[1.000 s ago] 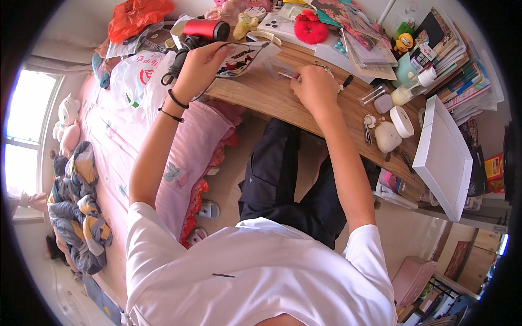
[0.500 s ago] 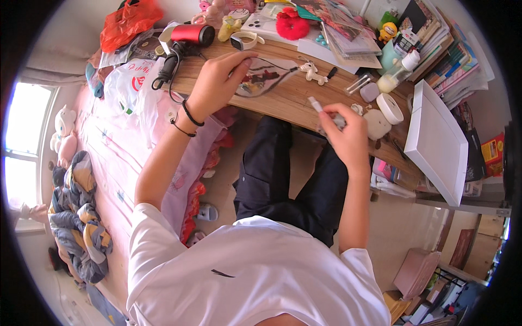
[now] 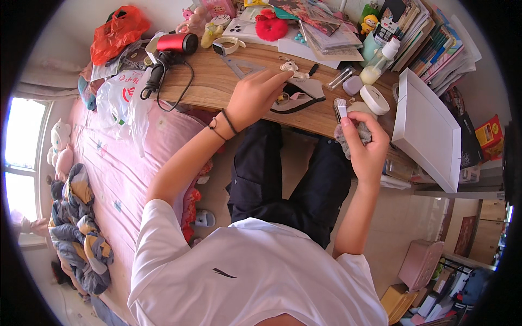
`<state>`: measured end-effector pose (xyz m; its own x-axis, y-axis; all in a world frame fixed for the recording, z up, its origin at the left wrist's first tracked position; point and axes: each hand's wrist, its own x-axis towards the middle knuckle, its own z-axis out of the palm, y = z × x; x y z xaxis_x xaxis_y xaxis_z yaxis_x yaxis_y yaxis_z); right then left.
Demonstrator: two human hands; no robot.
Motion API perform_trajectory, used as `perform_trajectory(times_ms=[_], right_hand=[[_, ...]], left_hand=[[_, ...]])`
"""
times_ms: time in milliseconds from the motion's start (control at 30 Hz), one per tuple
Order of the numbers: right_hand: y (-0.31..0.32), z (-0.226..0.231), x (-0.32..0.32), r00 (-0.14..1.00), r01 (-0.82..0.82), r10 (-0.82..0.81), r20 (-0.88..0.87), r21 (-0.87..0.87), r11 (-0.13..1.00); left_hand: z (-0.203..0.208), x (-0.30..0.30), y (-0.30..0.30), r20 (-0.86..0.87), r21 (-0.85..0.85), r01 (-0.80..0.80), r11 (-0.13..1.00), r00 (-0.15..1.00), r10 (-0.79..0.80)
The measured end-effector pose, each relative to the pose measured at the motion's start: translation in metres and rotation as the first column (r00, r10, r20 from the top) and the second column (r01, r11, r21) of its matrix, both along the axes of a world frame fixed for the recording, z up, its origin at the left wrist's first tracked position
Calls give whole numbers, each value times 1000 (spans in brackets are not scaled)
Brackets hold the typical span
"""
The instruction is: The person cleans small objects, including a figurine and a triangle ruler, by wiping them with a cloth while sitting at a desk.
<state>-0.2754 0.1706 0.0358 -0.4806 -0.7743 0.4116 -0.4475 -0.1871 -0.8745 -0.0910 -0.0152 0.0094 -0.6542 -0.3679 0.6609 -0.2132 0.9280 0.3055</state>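
pale translucent pouch with a black zipped edge [image 3: 310, 88] is at the front of the brown wood-grain surface [image 3: 212, 81], between the two hands; whether it rests there or is held just above, i cannot tell. its mouth seems to gape toward the person, with small coloured bits showing inside. the left hand [image 3: 255, 98] grasps its left part, fingers bent over it, though the far fingertips are hard to make out. the right hand [image 3: 370, 146] pinches a small white brush-like piece [image 3: 341, 108] upright, with a fluffy grey bundle [image 3: 363, 132] tucked in the same grip.

the likeliest trouble is spilling: if the pouch tips while its mouth gapes, the loose bits could slide over the front edge onto the floor. a one-sided hold makes that easier, since the right end could sag. the right hand's doubled grip is another weak point; loosening to free the brush-like piece could drop the soft bundle too. crowding adds risk: a white bone-shaped charm [image 3: 293, 67] lies just beyond the left fingers and could be dragged along, while a careless swing of the right wrist might knock the tilted white box lid [image 3: 427, 130] just beside it.
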Motion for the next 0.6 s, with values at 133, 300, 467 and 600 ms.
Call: perform_trajectory(times_ms=[133,300,467,600], right_hand=[[-2,-3,4,994,-65,65,92,-8,998],[-2,-10,9,941,-133,104,322,71,989],[0,-20,17,858,-183,129,497,61,981],[3,-24,27,804,-260,189,564,47,964]], left_hand=[[-5,-17,-9,-53,-34,20,999,998,-22],[-5,-14,-4,-9,-63,48,997,999,-49],[7,-7,9,-45,-183,27,983,998,-36],[4,12,54,-77,0,-52,999,996,52]])
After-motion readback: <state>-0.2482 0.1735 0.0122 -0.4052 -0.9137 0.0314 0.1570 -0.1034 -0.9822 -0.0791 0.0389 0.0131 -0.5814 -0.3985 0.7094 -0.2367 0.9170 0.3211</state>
